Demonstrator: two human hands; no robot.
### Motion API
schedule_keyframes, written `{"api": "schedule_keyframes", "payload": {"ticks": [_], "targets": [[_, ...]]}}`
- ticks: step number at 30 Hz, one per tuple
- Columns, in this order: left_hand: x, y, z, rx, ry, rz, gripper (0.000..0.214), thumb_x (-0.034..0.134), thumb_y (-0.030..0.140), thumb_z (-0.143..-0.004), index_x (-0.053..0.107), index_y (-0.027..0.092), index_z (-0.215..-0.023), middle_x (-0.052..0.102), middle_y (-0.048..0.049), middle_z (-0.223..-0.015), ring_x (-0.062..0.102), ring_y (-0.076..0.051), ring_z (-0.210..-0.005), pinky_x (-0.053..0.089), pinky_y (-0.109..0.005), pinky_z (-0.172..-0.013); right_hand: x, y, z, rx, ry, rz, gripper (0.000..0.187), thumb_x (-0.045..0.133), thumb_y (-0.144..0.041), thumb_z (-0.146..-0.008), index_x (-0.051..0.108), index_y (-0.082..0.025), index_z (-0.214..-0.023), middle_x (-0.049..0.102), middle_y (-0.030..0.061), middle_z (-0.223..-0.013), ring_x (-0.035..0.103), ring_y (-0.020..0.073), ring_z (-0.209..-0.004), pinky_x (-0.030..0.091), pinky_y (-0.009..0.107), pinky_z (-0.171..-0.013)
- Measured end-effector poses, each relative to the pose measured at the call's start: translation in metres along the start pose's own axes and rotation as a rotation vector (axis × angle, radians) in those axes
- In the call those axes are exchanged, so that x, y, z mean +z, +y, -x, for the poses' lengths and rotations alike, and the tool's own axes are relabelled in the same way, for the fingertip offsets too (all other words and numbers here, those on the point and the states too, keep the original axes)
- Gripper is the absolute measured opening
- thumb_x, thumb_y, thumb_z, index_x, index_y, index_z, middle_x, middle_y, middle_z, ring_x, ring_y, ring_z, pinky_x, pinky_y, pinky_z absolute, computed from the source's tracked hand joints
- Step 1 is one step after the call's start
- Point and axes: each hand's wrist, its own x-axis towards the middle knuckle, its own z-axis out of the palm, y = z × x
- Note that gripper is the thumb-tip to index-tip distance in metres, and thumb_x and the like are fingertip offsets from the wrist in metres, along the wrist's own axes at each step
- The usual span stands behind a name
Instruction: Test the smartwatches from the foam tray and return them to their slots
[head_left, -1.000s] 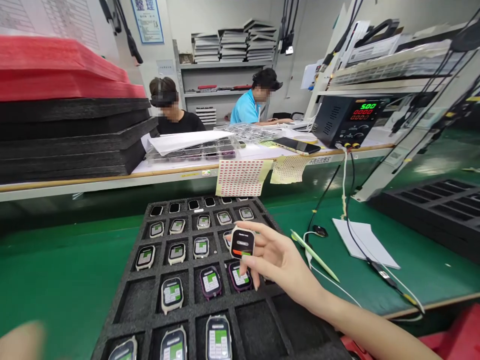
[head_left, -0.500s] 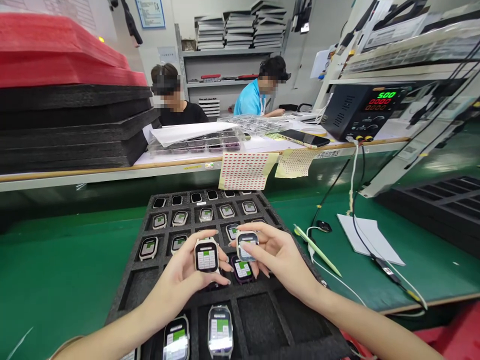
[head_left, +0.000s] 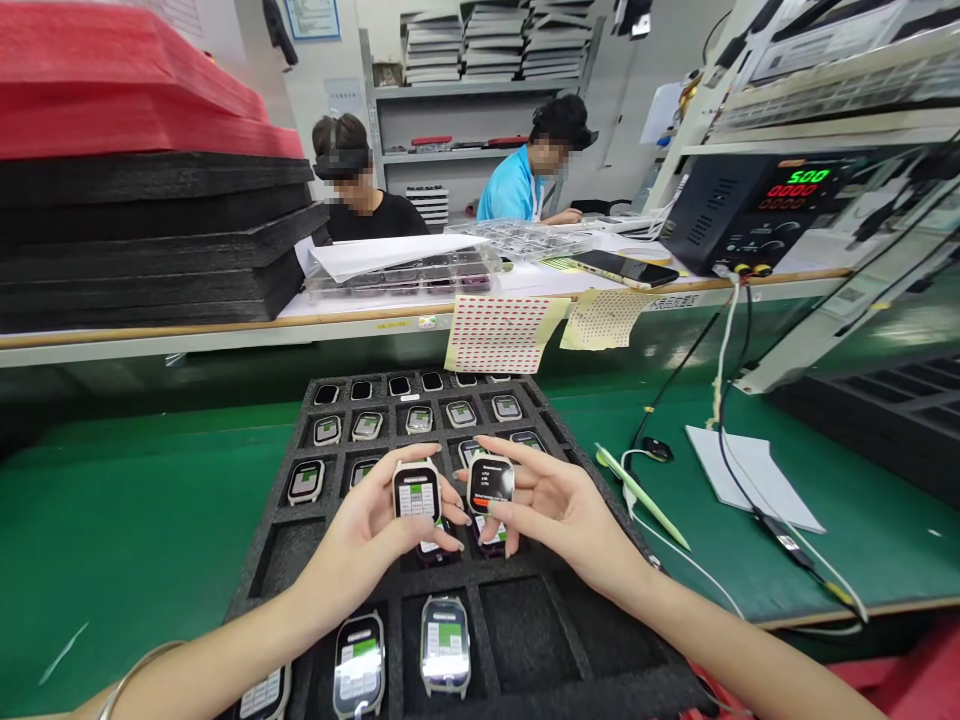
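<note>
My left hand (head_left: 379, 510) is clamped on the first watch (head_left: 417, 490): the thumb bears on the lower part of the case and the index finger runs along the upper edge. The first watch is held above the foam tray (head_left: 529, 635). Its screen faces me and shows white tiles with green among them; its long axis runs up and down in my view, leaning only slightly.

My right hand (head_left: 555, 505) is clamped on the second watch (head_left: 491, 482), with the thumb at the lower edge and the index finger at the upper edge. The second watch is also above the foam tray, just right of the first watch. Its dark screen faces me, with small lines of text and an orange-red bar low down; its long axis is near upright, almost parallel to the first. The two watches are apart; I cannot tell whether my fingertips meet.

Beneath my right hand, a purple watch (head_left: 493, 537) lies in the tray, partly hidden by the fingers. In the near row, a pale watch (head_left: 445, 645) lies screen up, its long axis running from near to far. Right of the tray, a light-green pen (head_left: 643, 497) lies diagonally on the green bench (head_left: 862, 540)
</note>
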Motion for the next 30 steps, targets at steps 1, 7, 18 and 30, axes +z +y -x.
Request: {"api": "schedule_keyframes", "payload": {"ticks": [1, 7, 18, 30], "targets": [[0.0002, -0.0008, -0.0001, 0.008, -0.003, -0.004, 0.047, 0.065, 0.012, -0.08, 0.048, 0.02, -0.124, 0.063, -0.0068, -0.097, 0.062, -0.018, -0.085, 0.053, -0.031, -0.078, -0.0001, 0.0007, -0.0002, -0.001, 0.001, 0.007, 0.056, 0.07, -0.022, -0.081, 0.047, -0.018, -0.132, 0.067, 0.0069, -0.088, 0.067, 0.0182, -0.068, 0.054, 0.024, -0.051], [0.0016, -0.0026, -0.0003, 0.013, 0.03, -0.052, 0.045, 0.066, 0.017, -0.081, 0.048, 0.02, -0.123, 0.063, -0.0058, -0.093, 0.063, -0.015, -0.075, 0.055, -0.029, -0.071, -0.0028, 0.0042, 0.0003, -0.014, 0.013, -0.012, 0.047, 0.064, -0.025, -0.085, 0.052, -0.016, -0.129, 0.068, 0.0091, -0.092, 0.068, 0.0191, -0.064, 0.053, 0.024, -0.047], [0.0021, -0.0009, -0.0008, 0.029, 0.009, -0.118, 0.03, 0.057, 0.024, -0.088, 0.05, 0.018, -0.116, 0.061, -0.006, -0.087, 0.06, -0.019, -0.079, 0.056, -0.03, -0.063, -0.0045, 0.0044, 0.0003, 0.005, 0.016, 0.04, 0.039, 0.063, -0.026, -0.087, 0.056, -0.016, -0.124, 0.068, 0.0051, -0.078, 0.065, 0.0147, -0.054, 0.048, 0.018, -0.041], [0.0006, -0.0021, -0.0002, 0.043, -0.027, -0.065, 0.049, 0.066, 0.011, -0.077, 0.046, 0.021, -0.121, 0.06, -0.0054, -0.099, 0.061, -0.015, -0.08, 0.054, -0.028, -0.075, -0.0048, 0.0084, 0.005, 0.004, -0.074, 0.078, 0.055, 0.068, -0.018, -0.083, 0.046, -0.019, -0.133, 0.067, 0.0073, -0.094, 0.068, 0.0169, -0.07, 0.053, 0.019, -0.05]]}}
